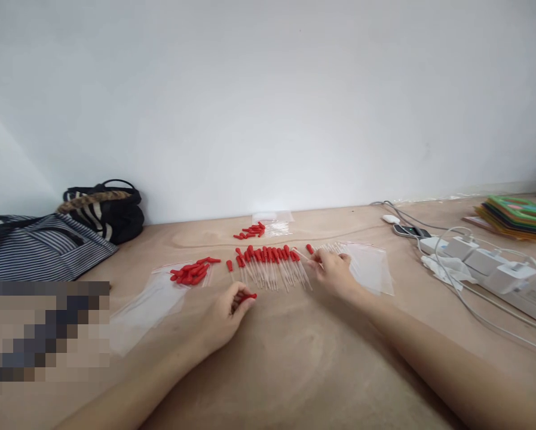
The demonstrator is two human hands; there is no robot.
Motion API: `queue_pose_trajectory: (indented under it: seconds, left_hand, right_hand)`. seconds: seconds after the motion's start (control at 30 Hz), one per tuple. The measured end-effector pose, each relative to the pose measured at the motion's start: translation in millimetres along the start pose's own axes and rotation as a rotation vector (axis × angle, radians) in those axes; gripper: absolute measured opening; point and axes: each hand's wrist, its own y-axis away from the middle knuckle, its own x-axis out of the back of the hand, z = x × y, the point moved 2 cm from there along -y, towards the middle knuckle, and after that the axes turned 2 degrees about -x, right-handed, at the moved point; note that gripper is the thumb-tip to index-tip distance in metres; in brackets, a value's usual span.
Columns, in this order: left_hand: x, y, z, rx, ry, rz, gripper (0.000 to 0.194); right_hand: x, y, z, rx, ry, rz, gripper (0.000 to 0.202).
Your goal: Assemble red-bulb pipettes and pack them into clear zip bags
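My left hand (230, 310) is closed around a red rubber bulb (248, 297), low over the table. Up and to the right, my right hand (333, 270) pinches what looks like a thin clear glass tube (301, 255); its far end is hard to make out. Between the hands lies a row of glass droppers (268, 263) with red bulbs on their upper ends. Loose glass tubes (333, 247) lie behind my right hand, beside one more red-bulbed dropper (309, 248). A pile of loose red bulbs (190, 273) rests on a plastic bag to the left.
More red bulbs (250, 231) and a clear bag (272, 218) lie near the wall. Plastic bags (149, 298) are at left, another bag (370, 269) at right. Chargers with cables (483, 263) and coloured sheets (518, 215) occupy the right; a striped bag (52, 242) and black bag (110, 215) the left.
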Motion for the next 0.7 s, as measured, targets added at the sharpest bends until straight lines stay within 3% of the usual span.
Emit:
queue_pose_trajectory:
  seconds: [0.13,0.23,0.7]
  left_hand:
    - [-15.8,5,2,0.094,0.226,-0.022,0.018]
    - [-17.7,2,0,0.135,0.259,-0.044,0.02]
    - [-18.6,2,-1,0.095,0.351,-0.024,0.019]
  right_hand:
    - [-9,25,-13,0.298,-0.354,-0.04,0.017]
    - [-15,41,-24,0.399,-0.412,-0.042,0.027]
    - [-19,59,-43,0.515,-0.361,-0.108,0.035]
